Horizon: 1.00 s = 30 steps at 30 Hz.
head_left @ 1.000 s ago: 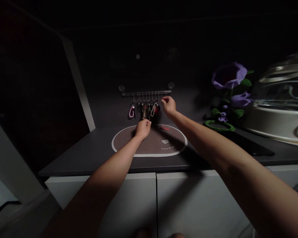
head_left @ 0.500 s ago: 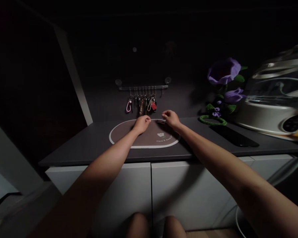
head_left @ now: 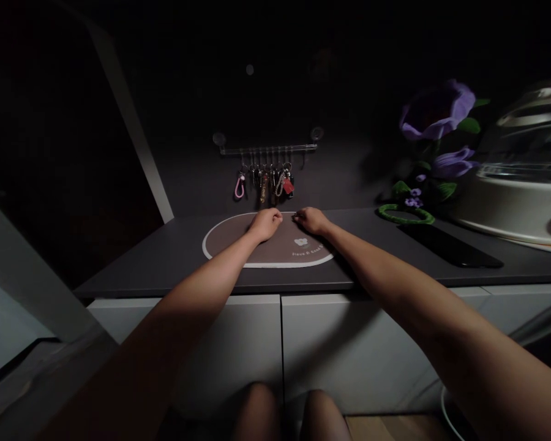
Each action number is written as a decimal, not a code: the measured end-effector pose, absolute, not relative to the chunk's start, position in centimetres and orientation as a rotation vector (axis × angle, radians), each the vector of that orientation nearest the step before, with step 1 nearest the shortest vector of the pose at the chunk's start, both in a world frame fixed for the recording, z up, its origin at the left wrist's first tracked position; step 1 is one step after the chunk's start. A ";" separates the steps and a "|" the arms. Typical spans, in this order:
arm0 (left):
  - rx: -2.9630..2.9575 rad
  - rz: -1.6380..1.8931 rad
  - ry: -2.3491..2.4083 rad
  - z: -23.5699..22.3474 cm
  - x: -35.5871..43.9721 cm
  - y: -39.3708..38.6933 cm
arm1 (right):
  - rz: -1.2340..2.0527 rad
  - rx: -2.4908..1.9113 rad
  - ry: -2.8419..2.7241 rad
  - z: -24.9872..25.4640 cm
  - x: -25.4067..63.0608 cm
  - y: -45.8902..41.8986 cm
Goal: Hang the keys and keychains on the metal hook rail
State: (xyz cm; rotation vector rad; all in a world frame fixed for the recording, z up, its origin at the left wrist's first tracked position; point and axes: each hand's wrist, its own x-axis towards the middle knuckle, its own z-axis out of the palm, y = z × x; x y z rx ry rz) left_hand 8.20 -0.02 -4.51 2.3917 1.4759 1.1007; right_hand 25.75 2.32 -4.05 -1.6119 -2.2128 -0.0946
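Note:
My left hand (head_left: 265, 224) rests curled at the far edge of an oval brown mat with a white rim (head_left: 227, 242). My right hand (head_left: 312, 220) lies just to its right, fingertips pointing towards it. Whether either hand holds something small is hidden by the fingers. Above them, several key rings (head_left: 264, 184) hang from a clear wall rail (head_left: 269, 148), including a pink strap (head_left: 240, 188) and a red tag (head_left: 288, 186). Neither hand touches the keys.
The mat lies on a dark grey countertop (head_left: 165, 263) above white cabinet doors (head_left: 349, 349). To the right are purple artificial flowers (head_left: 436, 110), a green ring (head_left: 406, 214), a black phone-like slab (head_left: 450, 246) and a white appliance with a glass lid (head_left: 518, 190).
My right hand has come down from the keys to the mat, next to my left hand. The small red item on the mat no longer shows. The view has tilted slightly.

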 end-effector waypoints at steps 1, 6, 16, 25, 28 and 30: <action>2.400 1.094 1.480 -4.5 8.2 0.0 | -0.083 -1.622 -2.232 -4.0 25.7 2.2; 2.420 1.075 1.514 -4.5 8.2 0.0 | -0.102 -1.639 -2.236 -3.8 25.2 1.4; 2.427 1.105 1.554 -4.3 8.0 0.1 | -0.137 -1.477 -2.303 -3.6 23.9 0.3; 2.406 1.113 1.571 -3.9 8.1 -0.3 | 0.038 -1.358 -2.182 -2.9 23.7 -0.1; 2.419 1.167 1.501 -3.7 8.2 -0.3 | 0.135 -1.300 -2.067 -2.8 23.7 -0.3; 2.427 1.215 1.456 -3.6 8.2 -0.4 | 0.197 -1.266 -2.020 -2.7 23.6 -0.4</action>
